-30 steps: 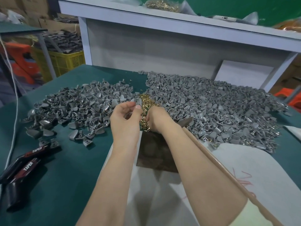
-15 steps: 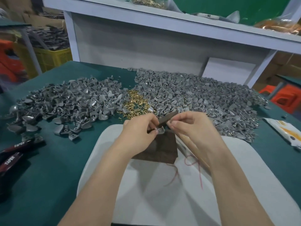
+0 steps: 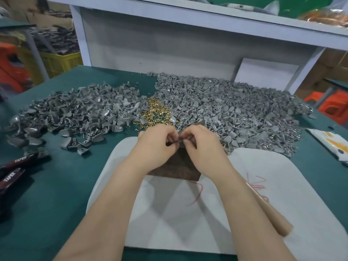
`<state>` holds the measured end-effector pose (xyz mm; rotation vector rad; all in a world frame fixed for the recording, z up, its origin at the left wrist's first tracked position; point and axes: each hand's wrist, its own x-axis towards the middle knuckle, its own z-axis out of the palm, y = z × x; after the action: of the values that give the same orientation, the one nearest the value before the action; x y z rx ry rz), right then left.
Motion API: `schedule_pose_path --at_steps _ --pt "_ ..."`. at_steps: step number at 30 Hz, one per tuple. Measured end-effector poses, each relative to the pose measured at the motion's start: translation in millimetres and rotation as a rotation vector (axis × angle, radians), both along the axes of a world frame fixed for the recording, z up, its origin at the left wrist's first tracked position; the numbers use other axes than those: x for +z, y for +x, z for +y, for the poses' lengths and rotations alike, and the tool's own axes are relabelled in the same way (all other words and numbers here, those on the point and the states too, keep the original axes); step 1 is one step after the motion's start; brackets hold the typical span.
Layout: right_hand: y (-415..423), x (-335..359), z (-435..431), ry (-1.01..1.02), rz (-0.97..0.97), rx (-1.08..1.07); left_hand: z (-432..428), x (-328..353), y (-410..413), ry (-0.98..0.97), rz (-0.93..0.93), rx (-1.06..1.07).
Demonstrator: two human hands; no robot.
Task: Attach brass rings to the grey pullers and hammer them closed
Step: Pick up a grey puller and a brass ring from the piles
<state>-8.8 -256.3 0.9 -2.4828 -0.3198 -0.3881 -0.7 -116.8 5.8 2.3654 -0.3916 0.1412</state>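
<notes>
Across the far half of the green surface [image 3: 56, 194] lie two broad heaps of grey pullers [image 3: 235, 110] with a scatter of brass rings [image 3: 155, 113] between them. Near the front edge, over a white mat [image 3: 291, 185] and its dark block [image 3: 175, 168], the left hand [image 3: 156, 146] and right hand [image 3: 204, 147] meet, fingers curled tight, both pinching one puller [image 3: 179, 141]. I reckon a ring could slip from so fine a pinch into the heaps, or seat crooked and get mashed. The ring is hidden behind the fingers, and I can't tell whether the right hand also grips the wooden handle [image 3: 271, 211] along its forearm.
</notes>
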Motion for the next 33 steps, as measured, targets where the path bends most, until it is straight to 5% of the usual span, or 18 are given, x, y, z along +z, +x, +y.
schedule_pose_path --at_steps 11,21,33 --pt "0 -4 -5 0.237 0.008 -0.035 1 -4 2 -0.022 -0.005 -0.01" --pt "-4 5 4 -0.138 -0.099 0.031 2 -6 6 0.005 -0.023 -0.009" --pt "4 17 4 -0.155 0.063 0.037 3 -6 7 0.011 -0.052 -0.011"
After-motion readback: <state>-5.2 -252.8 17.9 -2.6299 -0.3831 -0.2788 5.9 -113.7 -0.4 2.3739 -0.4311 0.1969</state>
